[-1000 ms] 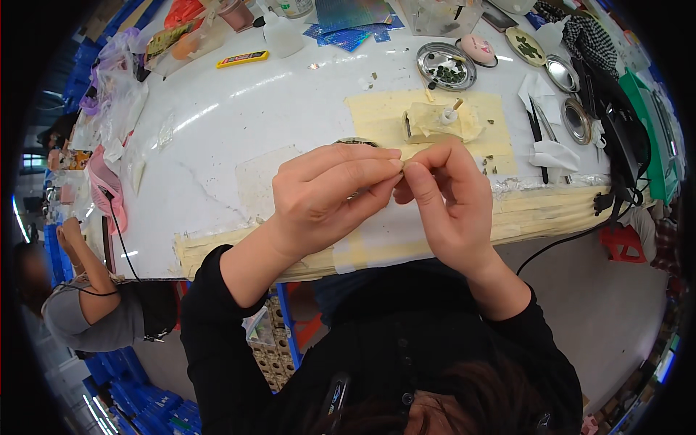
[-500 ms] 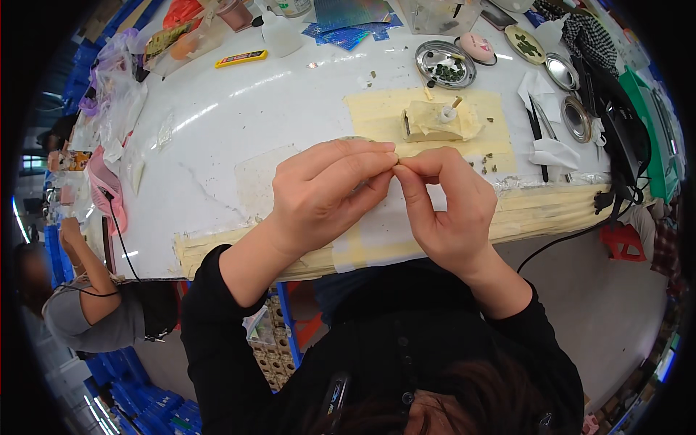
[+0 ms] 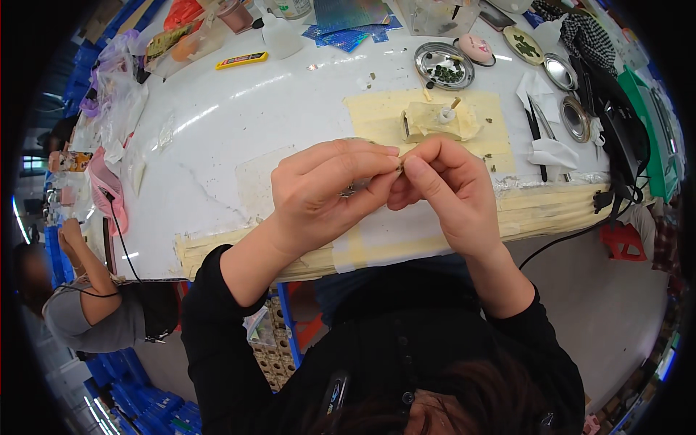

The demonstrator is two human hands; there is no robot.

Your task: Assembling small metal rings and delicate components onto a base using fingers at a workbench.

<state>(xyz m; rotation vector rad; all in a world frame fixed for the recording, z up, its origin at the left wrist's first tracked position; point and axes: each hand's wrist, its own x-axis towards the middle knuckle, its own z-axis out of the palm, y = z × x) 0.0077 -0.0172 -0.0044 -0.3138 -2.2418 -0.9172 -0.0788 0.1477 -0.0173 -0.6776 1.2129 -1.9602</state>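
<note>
Over the table's near edge, my left hand (image 3: 322, 177) and my right hand (image 3: 451, 190) meet at the fingertips, both closed in a pinch. A tiny dark piece (image 3: 400, 167) shows between them, too small to name. Something shiny lies partly hidden under my left fingers. Just beyond my right hand, a small block wrapped in cream tape (image 3: 428, 125) carries a whitish lump and a short brown stick. It rests on a sheet of yellowish tape (image 3: 370, 109). Several tiny dark bits (image 3: 488, 159) are scattered beside my right hand.
Behind the block stands a round metal dish (image 3: 428, 76) with dark green pieces. To the right lie tweezers (image 3: 544, 119), white tissues (image 3: 554, 154) and round tins (image 3: 575, 118). A white squeeze bottle (image 3: 281, 38) and yellow box (image 3: 241, 60) stand farther back. Another person (image 3: 101, 319) sits at left.
My right hand has turned, its thumb moving up against the tiny piece and its other fingers curling beneath. The piece now shows between the fingertips. My left hand has barely moved.
</note>
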